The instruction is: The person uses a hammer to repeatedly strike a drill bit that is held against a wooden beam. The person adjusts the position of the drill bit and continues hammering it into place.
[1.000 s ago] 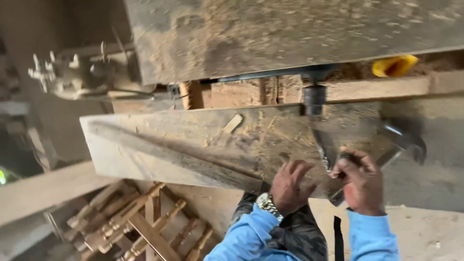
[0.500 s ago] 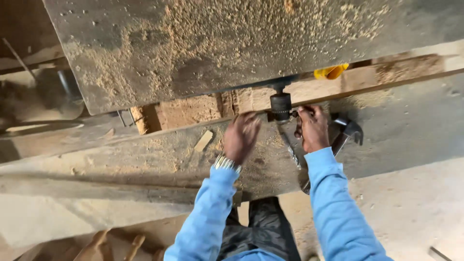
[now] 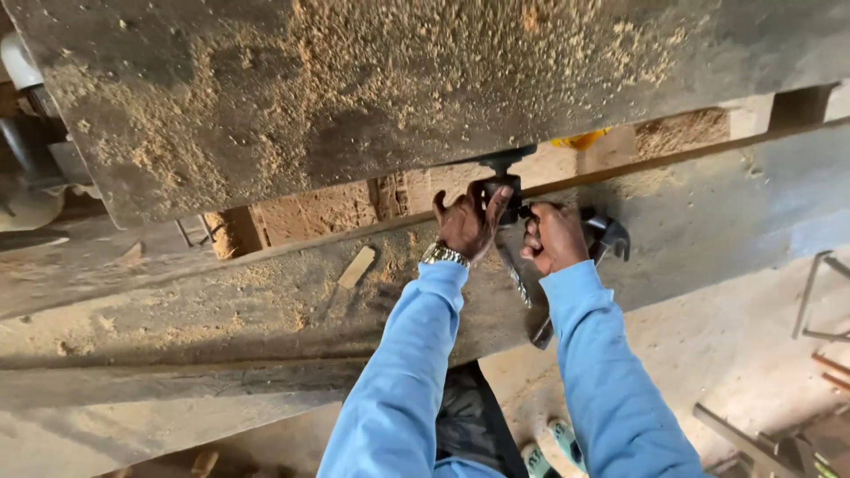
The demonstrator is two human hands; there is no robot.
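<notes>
My left hand (image 3: 467,221), with a wristwatch on it, is curled around a black metal fitting (image 3: 501,173) that sticks down from the edge of the upper sawdust-covered slab (image 3: 372,88). My right hand (image 3: 552,237) is just to its right, closed on a grey metal tool with a hooked head (image 3: 611,235). A slim metal bar (image 3: 524,301) hangs down between my wrists; where its top ends is hidden by my hands. Both arms wear light blue sleeves and reach forward over the lower grey slab (image 3: 221,310).
A small wood offcut (image 3: 357,265) lies on the lower slab. Something yellow (image 3: 580,139) shows in the gap behind the fitting. Thin metal rods and frame pieces (image 3: 819,301) stand on the dusty floor at the right. My shoes (image 3: 553,447) are below.
My hands have moved up from the lower slab to the black fitting, and my arms are stretched further out. The view has shifted so the upper slab fills more of it.
</notes>
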